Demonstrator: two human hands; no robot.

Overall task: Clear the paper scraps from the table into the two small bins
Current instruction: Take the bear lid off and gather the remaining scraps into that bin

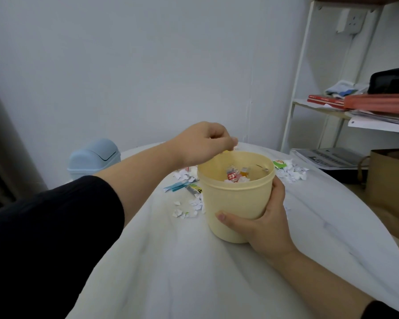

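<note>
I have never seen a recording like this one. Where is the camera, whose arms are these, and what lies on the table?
There is no machine here. A person wears one camera on the head, looking forward and down, so both arms are the person's own. The right hand wraps around the side of an open yellow bin; some scraps already lie inside it. The left hand hangs over the bin's rim with its fingers curled; whether it pinches anything I cannot tell. On the white table, torn paper scraps and wrappers lie left of the bin, and another pile lies behind it on the right. A blue lidded bin stands far left, by the table's edge.
</note>
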